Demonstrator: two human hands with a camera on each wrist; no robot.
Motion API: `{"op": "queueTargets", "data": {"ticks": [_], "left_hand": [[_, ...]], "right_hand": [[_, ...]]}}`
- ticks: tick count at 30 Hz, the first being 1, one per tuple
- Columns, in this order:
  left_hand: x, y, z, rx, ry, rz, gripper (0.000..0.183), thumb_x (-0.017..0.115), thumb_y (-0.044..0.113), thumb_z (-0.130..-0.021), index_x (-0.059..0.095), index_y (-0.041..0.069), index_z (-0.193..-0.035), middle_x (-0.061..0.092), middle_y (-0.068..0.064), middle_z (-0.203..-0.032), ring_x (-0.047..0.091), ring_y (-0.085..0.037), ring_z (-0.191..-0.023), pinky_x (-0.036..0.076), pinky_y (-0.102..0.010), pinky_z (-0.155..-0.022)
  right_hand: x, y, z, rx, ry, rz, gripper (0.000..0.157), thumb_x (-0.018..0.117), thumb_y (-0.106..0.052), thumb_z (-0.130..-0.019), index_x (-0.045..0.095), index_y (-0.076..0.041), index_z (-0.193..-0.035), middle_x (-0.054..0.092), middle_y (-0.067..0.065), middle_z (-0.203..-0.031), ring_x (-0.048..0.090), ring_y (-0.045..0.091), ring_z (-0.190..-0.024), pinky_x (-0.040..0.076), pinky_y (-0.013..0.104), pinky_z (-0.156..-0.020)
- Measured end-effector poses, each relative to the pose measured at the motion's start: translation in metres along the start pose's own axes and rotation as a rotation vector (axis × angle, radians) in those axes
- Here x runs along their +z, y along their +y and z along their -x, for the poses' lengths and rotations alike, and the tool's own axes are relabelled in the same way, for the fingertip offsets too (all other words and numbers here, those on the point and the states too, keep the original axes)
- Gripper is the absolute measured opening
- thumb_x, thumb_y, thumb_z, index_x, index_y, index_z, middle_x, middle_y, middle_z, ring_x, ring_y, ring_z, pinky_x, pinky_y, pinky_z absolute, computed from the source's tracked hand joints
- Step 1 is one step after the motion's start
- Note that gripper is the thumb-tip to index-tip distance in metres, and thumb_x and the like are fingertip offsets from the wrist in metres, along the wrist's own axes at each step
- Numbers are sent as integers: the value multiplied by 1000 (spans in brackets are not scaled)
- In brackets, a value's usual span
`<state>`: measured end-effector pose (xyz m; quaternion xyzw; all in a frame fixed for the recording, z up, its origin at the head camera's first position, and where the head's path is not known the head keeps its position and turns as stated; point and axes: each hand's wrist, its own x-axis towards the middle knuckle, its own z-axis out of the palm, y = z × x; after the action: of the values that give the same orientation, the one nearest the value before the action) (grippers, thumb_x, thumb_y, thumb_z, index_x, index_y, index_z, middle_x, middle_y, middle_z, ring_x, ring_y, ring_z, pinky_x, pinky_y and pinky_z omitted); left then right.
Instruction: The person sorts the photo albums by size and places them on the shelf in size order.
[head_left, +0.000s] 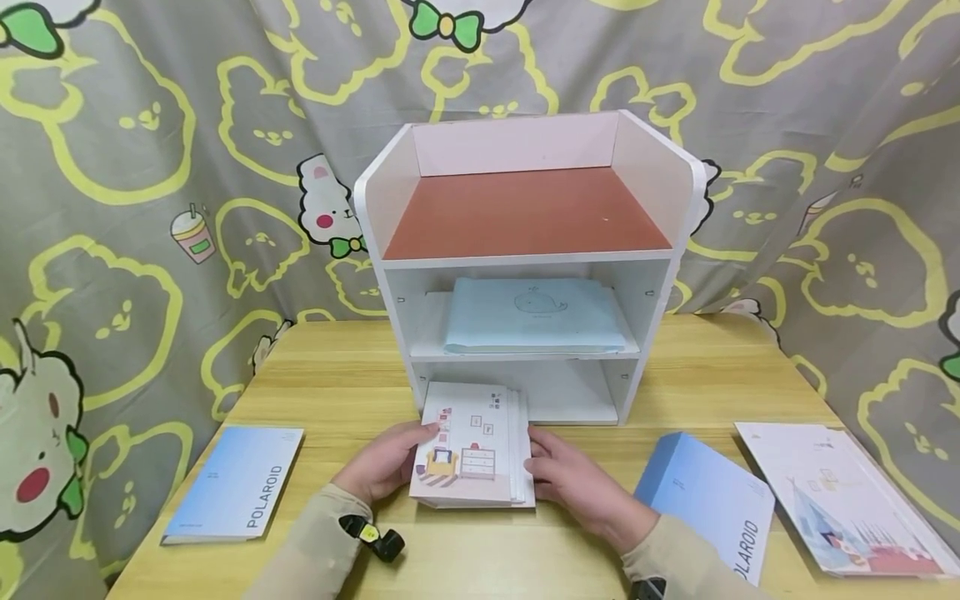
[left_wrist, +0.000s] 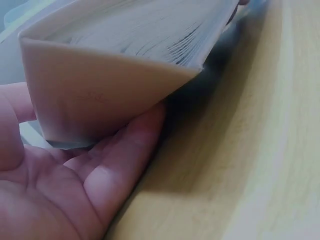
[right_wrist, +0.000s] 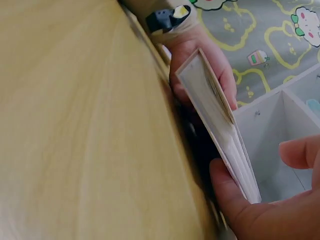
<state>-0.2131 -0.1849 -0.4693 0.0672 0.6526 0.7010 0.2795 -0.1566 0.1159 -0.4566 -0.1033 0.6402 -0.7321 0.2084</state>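
Both hands hold a photo album with a drawn room on its white cover, tilted up in front of the shelf's bottom compartment. My left hand grips its left side, the thumb over the cover and other fingers below. In the left wrist view the album's spine faces the palm of the left hand. At the page side, the right hand holds the album's edge. The right wrist view shows that album end between the spread digits of the right hand.
A white shelf stands at the back, a light blue whale-print folder on its middle board. One blue POLAROID album lies left, another blue POLAROID album right. Beyond that lies an illustrated album. A patterned curtain surrounds the table.
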Motion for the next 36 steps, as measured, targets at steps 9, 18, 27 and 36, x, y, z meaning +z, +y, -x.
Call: {"op": "queueTargets", "data": {"ticks": [9, 18, 27, 36], "left_hand": [[1, -2, -2, 2, 7, 1, 55, 49, 31, -107, 44, -12, -141, 70, -15, -117, 69, -23, -100, 57, -37, -88], [1, -1, -2, 0, 23, 1, 58, 51, 32, -106, 42, -12, -142, 69, -13, -115, 68, -22, -99, 57, -36, -87], [1, 0, -1, 5, 22, 21, 55, 45, 29, -108, 40, -13, -144, 69, -14, -118, 68, -22, -101, 57, -38, -88], [1, 1, -1, 11, -45, 81, 53, 41, 28, -110, 36, -11, -146, 66, -25, -124, 69, -32, -107, 54, -45, -96]], "right_hand": [[5, -21, 12, -110, 158, 548, 36, 60, -17, -100, 60, -8, -135, 63, 8, -131, 58, 29, -121, 47, 51, -103], [13, -31, 30, -170, -353, 838, 30, 57, -33, -104, 71, -16, -124, 70, -13, -111, 62, 0, -102, 52, 29, -92], [17, -23, 24, -198, -277, 883, 39, 57, -31, -104, 63, -15, -139, 67, -9, -125, 60, 9, -117, 49, 36, -102], [13, -16, 0, -182, -100, 906, 37, 58, -28, -104, 62, -14, -137, 64, -1, -132, 57, 23, -125, 44, 49, -107]]}}
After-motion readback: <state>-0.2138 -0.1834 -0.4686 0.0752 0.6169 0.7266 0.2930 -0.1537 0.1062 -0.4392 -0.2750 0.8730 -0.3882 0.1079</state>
